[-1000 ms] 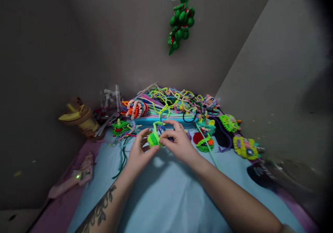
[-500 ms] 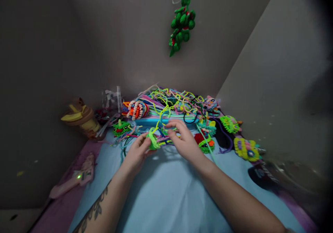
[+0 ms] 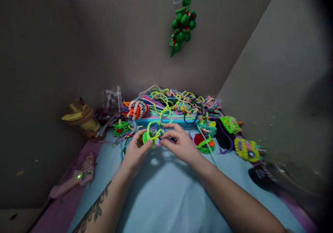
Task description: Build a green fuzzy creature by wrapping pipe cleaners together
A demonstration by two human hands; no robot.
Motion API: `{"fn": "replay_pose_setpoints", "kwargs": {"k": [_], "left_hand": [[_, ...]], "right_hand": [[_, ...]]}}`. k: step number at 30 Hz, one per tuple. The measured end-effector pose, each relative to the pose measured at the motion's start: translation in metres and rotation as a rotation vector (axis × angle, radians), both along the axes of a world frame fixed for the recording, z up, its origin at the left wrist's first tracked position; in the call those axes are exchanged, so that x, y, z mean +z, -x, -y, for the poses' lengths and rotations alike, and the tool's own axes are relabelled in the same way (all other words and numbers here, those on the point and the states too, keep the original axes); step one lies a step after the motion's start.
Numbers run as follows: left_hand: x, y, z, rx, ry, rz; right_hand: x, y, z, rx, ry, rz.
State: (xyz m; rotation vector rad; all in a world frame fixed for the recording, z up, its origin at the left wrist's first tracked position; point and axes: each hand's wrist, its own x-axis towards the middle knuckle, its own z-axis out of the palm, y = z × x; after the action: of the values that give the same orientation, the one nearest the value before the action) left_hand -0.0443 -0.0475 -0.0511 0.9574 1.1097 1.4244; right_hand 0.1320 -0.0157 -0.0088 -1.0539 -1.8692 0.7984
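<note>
My left hand (image 3: 135, 150) is closed around a small bright green piece of coiled pipe cleaner (image 3: 145, 139), thumb in front and fingers behind. A yellow-green pipe cleaner strand (image 3: 157, 134) sticks out of the piece toward my right hand (image 3: 181, 145). The thumb and fingertips of that hand pinch together at the strand's end, and the index finger is stretched out above. Exactly where the fingertips meet the strand is hard to make out. Both hands are held over the light blue cloth (image 3: 166, 191).
Behind my hands a blue tray (image 3: 179, 120) overflows with pipe cleaners. Pipe cleaner fish figures, among them an orange-striped one (image 3: 136, 110) and a yellow one (image 3: 246, 149), sit around it. A pink glue gun (image 3: 84, 172) lies left. A green ornament (image 3: 182, 25) hangs above.
My left hand has turned the green piece and shifted slightly left. A strand now loops over it, and my right hand has come down and closed its fingertips near it.
</note>
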Motion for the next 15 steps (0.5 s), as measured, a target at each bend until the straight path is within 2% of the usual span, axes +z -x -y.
{"fn": "replay_pose_setpoints", "kwargs": {"k": [4,7,11,15], "left_hand": [[0.001,0.002,0.002,-0.073,-0.016,0.006],[0.005,0.002,0.004,-0.164,0.001,0.059],[0.008,-0.001,0.006,-0.248,0.005,0.113],[0.008,-0.001,0.005,-0.239,0.009,0.137]], "right_hand": [[0.001,-0.009,-0.008,-0.109,-0.029,-0.194],[0.002,-0.022,-0.020,-0.132,0.007,-0.159],[0.003,-0.037,-0.036,0.014,0.097,0.082],[0.007,-0.047,-0.040,0.138,0.183,0.232]]}}
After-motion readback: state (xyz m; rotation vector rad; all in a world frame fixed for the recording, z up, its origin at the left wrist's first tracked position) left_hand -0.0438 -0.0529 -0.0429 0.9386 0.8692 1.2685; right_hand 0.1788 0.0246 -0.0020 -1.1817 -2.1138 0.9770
